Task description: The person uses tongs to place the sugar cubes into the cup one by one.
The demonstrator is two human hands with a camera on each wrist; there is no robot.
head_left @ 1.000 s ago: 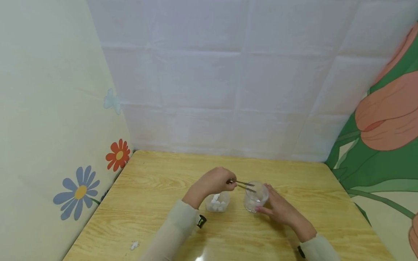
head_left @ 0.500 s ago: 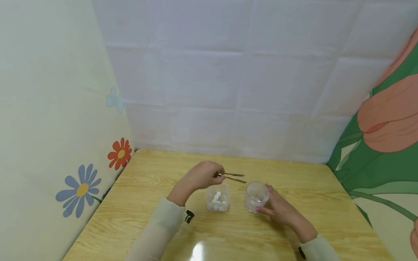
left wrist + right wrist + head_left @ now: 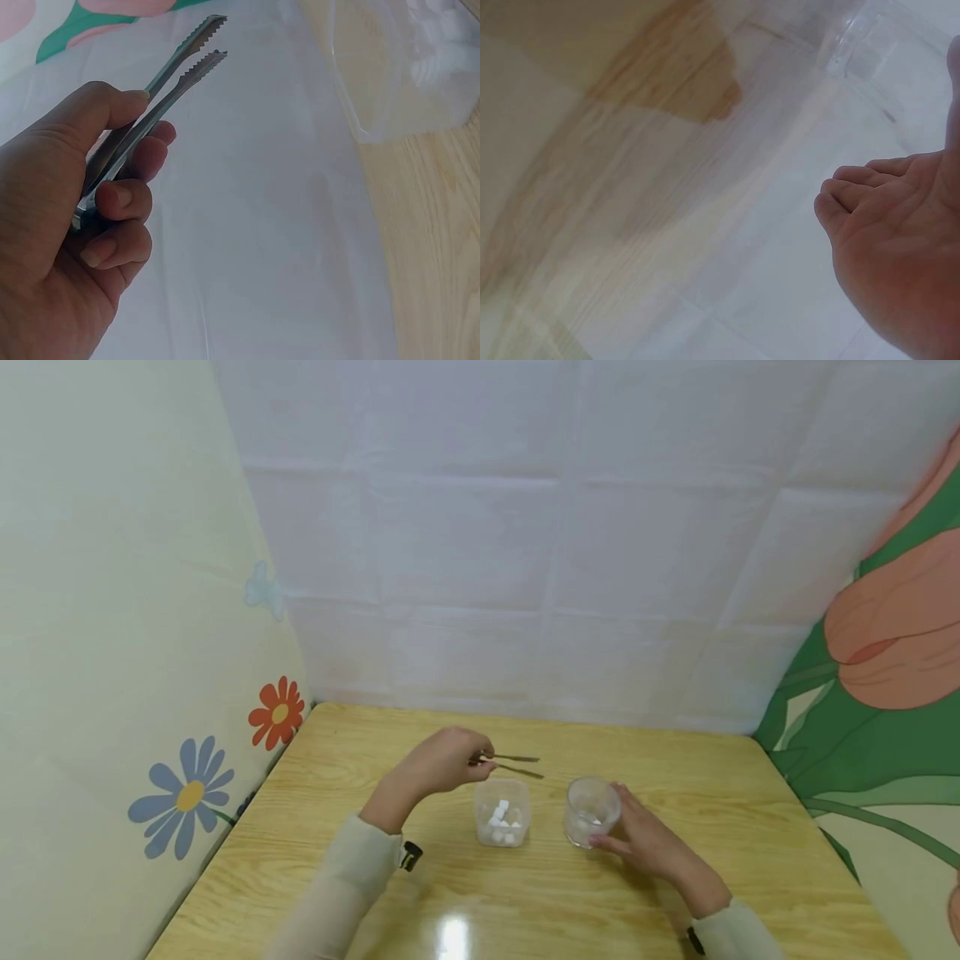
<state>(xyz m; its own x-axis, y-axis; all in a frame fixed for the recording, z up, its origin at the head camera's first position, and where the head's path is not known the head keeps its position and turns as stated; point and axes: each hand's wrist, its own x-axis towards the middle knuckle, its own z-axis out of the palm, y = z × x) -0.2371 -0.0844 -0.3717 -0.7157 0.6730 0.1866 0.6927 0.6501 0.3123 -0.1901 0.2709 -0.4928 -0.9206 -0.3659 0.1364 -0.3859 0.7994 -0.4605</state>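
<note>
My left hand grips metal tongs above and behind the left rim of a clear square container that holds several white cubes. In the left wrist view, fingers curl round the tongs; their toothed tips stand apart with nothing between them. To the right of the container, a clear glass stands upright with some white pieces inside. My right hand holds its right side, thumb at the front. The right wrist view shows the palm and part of the glass.
The wood-patterned table carries the container and glass side by side, with a gap between them. A pale sheet hangs behind the table. Flower-printed coverings stand at both sides.
My left hand has moved left with the tongs, away from over the glass to behind the container. My right hand keeps holding the glass in about the same place.
</note>
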